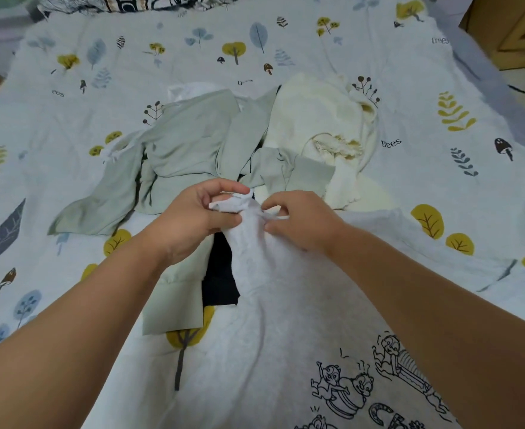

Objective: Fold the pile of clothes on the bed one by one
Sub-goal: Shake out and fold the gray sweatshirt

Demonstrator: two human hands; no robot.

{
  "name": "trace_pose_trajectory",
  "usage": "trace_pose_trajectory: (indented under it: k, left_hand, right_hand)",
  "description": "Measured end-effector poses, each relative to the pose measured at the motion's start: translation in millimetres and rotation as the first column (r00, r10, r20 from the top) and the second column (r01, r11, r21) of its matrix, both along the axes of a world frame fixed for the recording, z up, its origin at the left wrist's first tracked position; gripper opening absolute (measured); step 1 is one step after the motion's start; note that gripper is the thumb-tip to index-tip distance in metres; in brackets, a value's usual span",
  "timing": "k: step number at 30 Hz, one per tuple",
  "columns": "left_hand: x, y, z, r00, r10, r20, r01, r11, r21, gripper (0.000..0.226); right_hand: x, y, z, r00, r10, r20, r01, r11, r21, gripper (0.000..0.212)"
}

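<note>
- Head view looks down at a bed [409,72] covered in a pale sheet printed with trees, leaves and little mushrooms.
- Left hand [199,218] has its grip closed around a bunched end of a white garment [286,320], with thumb and fingers curled round the fabric near the middle of the scene.
- Right hand [298,221] is pinching the same bunched end just beside the left one, so both grips are on that one piece.
- That white garment runs from the hands down toward the near edge and spreads wide there; it has black cartoon chipmunk drawings [344,385] printed on its near right part.
- Pile of clothes sits just past the hands: a pale green garment [186,147] sprawls across the left and middle, with one sleeve trailing near-left under the left forearm.
- A cream top [317,119] with lacy trim lies to the far right of the green one, touching it.
- Something black [221,274] shows between the green sleeve and the white garment; can't tell what kind of clothing it is.
- A bit of another white item [190,89] peeks out behind the green garment at the far side.
- A brown cardboard box [515,32] is at the far right off the bed.
</note>
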State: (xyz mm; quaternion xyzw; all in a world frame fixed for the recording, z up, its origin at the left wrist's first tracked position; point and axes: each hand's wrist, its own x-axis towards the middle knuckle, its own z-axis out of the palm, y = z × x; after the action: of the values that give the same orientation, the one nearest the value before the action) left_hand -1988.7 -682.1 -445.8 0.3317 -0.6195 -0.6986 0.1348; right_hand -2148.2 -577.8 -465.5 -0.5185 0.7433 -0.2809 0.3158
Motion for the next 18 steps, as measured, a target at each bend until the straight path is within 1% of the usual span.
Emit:
trace_pose_trajectory:
  k: [1,2,3,4,5,6,8,9,10,11,12,14,15,17,18]
  left_hand:
    - [0,1,1,1.0,-0.007,0.021,0.007,1.0,-0.007,0.04]
    - [1,2,1,0.997,-0.005,0.075,0.009,0.999,-0.046,0.043]
    - [2,1,0,0.989,0.0,0.148,0.014,0.995,-0.095,0.048]
    - [4,1,0,0.974,0.004,0.226,0.027,0.991,-0.134,0.054]
    - [7,0,-1,0.953,0.003,0.303,0.049,0.985,-0.163,0.057]
    - [9,0,-1,0.928,-0.004,0.374,0.081,0.979,-0.189,0.054]
    - [11,0,-2,0.879,-0.01,0.477,0.165,0.944,-0.285,0.028]
    - [11,0,-3,0.874,0.002,0.485,0.183,0.924,-0.335,0.015]
    - [11,2,-4,0.888,0.017,0.46,0.174,0.913,-0.37,0.01]
    - [11,4,-4,0.912,0.024,0.409,0.141,0.919,-0.368,0.012]
    - [11,5,-4,0.937,0.02,0.348,0.101,0.94,-0.327,0.016]
    - [11,9,-3,0.969,0.012,0.247,0.047,0.971,-0.234,0.017]
    - [10,10,-3,0.971,0.036,0.234,0.018,0.974,-0.227,0.017]
    - [9,13,-7,0.965,0.131,0.225,-0.065,0.958,-0.278,0.019]
    - [8,15,-8,0.958,0.184,0.218,-0.107,0.94,-0.325,0.017]
  right_hand:
    - [0,-2,2,0.999,-0.034,0.02,0.035,0.999,-0.038,0.008]
    - [-2,-4,3,0.992,-0.1,0.075,0.106,0.992,-0.072,0.01]
    - [-6,-4,4,0.973,-0.169,0.155,0.184,0.979,-0.092,0.019]
    - [-10,-3,5,0.95,-0.216,0.225,0.241,0.967,-0.089,0.024]
    - [-13,-1,6,0.937,-0.236,0.257,0.264,0.961,-0.079,0.025]
    - [-15,2,8,0.934,-0.232,0.271,0.258,0.964,-0.066,0.023]
    - [-16,5,12,0.927,-0.215,0.307,0.226,0.974,0.0,0.018]
    - [-16,5,14,0.924,-0.217,0.316,0.209,0.976,0.058,0.025]
    - [-16,5,15,0.928,-0.216,0.303,0.189,0.975,0.116,0.03]
    - [-17,4,18,0.943,-0.195,0.268,0.158,0.975,0.155,0.029]
    - [-18,4,21,0.959,-0.169,0.229,0.132,0.977,0.165,0.022]
    - [-18,3,26,0.962,-0.162,0.219,0.137,0.983,0.123,0.005]
    - [-18,3,27,0.953,-0.185,0.239,0.168,0.982,0.089,0.008]
    - [-19,3,30,0.931,-0.25,0.266,0.255,0.967,0.016,0.013]
    - [-20,2,31,0.936,-0.267,0.228,0.28,0.959,-0.028,0.012]
